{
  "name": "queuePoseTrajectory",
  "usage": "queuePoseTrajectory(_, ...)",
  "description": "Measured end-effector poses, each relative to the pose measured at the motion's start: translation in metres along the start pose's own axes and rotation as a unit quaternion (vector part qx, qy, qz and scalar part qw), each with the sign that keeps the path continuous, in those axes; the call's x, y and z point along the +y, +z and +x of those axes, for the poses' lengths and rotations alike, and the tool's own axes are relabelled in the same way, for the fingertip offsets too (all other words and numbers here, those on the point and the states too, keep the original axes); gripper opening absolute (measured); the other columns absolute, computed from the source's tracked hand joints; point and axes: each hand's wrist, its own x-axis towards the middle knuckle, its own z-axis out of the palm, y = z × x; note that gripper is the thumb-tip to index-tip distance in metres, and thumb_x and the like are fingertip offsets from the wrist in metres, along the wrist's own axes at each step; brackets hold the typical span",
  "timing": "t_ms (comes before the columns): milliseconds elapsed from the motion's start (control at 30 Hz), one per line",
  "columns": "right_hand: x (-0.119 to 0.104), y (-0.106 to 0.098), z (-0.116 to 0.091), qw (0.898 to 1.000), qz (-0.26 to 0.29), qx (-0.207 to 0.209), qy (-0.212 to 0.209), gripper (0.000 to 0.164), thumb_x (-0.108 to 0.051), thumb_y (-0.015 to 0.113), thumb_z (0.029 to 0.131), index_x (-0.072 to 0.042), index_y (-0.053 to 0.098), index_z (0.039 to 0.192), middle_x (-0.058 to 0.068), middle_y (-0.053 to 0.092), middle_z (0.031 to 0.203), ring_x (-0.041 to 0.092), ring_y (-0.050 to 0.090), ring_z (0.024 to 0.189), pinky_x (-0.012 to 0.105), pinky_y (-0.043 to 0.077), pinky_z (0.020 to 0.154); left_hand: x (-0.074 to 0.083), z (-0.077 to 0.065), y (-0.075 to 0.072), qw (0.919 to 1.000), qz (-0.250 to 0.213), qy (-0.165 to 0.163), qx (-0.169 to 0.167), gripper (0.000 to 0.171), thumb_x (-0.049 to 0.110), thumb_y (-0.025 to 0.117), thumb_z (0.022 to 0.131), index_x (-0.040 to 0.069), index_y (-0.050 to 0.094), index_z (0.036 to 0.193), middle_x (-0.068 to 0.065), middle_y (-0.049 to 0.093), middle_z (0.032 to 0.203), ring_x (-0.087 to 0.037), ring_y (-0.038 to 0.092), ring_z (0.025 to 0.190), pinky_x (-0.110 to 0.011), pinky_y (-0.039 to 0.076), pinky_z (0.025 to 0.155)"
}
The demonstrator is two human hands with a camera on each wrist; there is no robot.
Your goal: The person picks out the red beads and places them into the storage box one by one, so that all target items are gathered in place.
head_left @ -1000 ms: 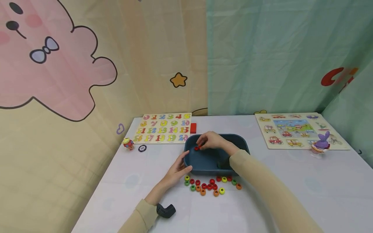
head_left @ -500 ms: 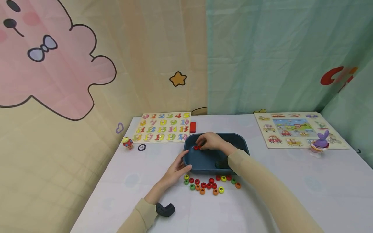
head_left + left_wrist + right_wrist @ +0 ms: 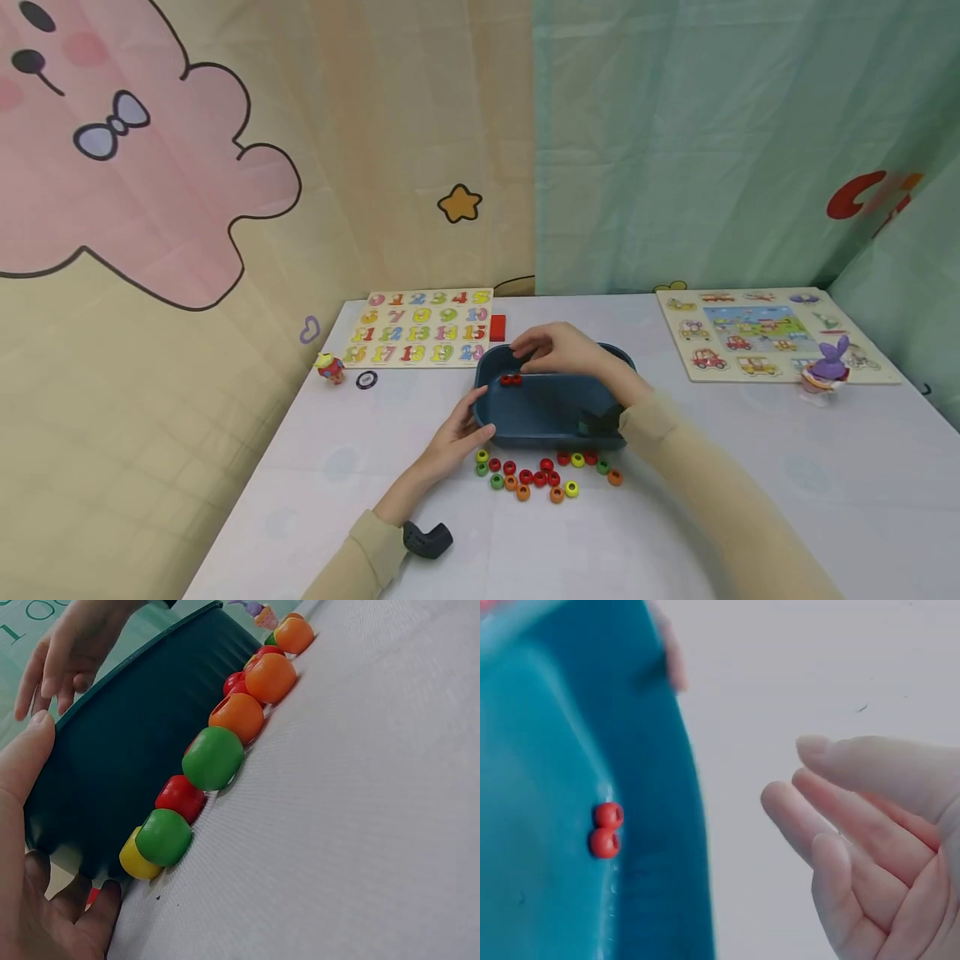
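Observation:
My left hand (image 3: 452, 437) holds the front left corner of a dark blue plastic tray (image 3: 551, 444), thumb at the front wall and fingers at the left side. Above the tray's back part is my right hand (image 3: 558, 348), fingers loosely bent and holding nothing. In the right wrist view its fingers (image 3: 787, 814) are spread apart from the thumb. Two red beads (image 3: 511, 380) lie side by side inside the tray, close to its back left corner. Along the front wall sit several loose beads in red, orange, yellow and green, among them a green bead (image 3: 214, 758).
A number puzzle board (image 3: 420, 329) lies at the back left with a red block (image 3: 498, 327) beside it. Left are a small figurine (image 3: 330, 368) and a round disc (image 3: 367, 380). A picture puzzle board (image 3: 757, 333) and a purple rabbit toy (image 3: 828, 365) stand right.
My right hand has let go of a red bead, leaving it next to the other inside the tray, and has risen up and to the right. My left hand has stayed put.

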Motion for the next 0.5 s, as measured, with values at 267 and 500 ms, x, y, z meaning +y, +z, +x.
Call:
queuePoseTrajectory(267, -0.02, -0.003, -0.085, 0.997, 0.02, 0.024, -0.066, 0.027, -0.017, 0.065, 0.082, -0.01, 0.061, 0.107, 0.006, 0.064, 0.1, 0.011, 0.062, 0.081, 0.026, 0.052, 0.069, 0.0, 0.0, 0.001, 0.9998, 0.007, -0.01, 0.013, 0.061, 0.018, 0.052, 0.091, 0.014, 0.019, 0.142, -0.009, 0.01, 0.148, -0.03, 0.03, 0.127, -0.033, 0.033, 0.098)
queuePoseTrajectory(500, 0.0, 0.025, -0.142, 0.998, 0.042, 0.031, -0.029, 0.017, -0.024, 0.065, 0.081, -0.012, 0.065, 0.094, -0.002, 0.065, 0.086, 0.016, 0.061, 0.064, 0.026, 0.052, 0.056, -0.002, 0.001, 0.0, 0.9998, 0.008, -0.008, 0.014, 0.062, 0.018, 0.053, 0.091, 0.013, 0.018, 0.142, -0.01, 0.01, 0.147, -0.032, 0.028, 0.127, -0.036, 0.032, 0.099)
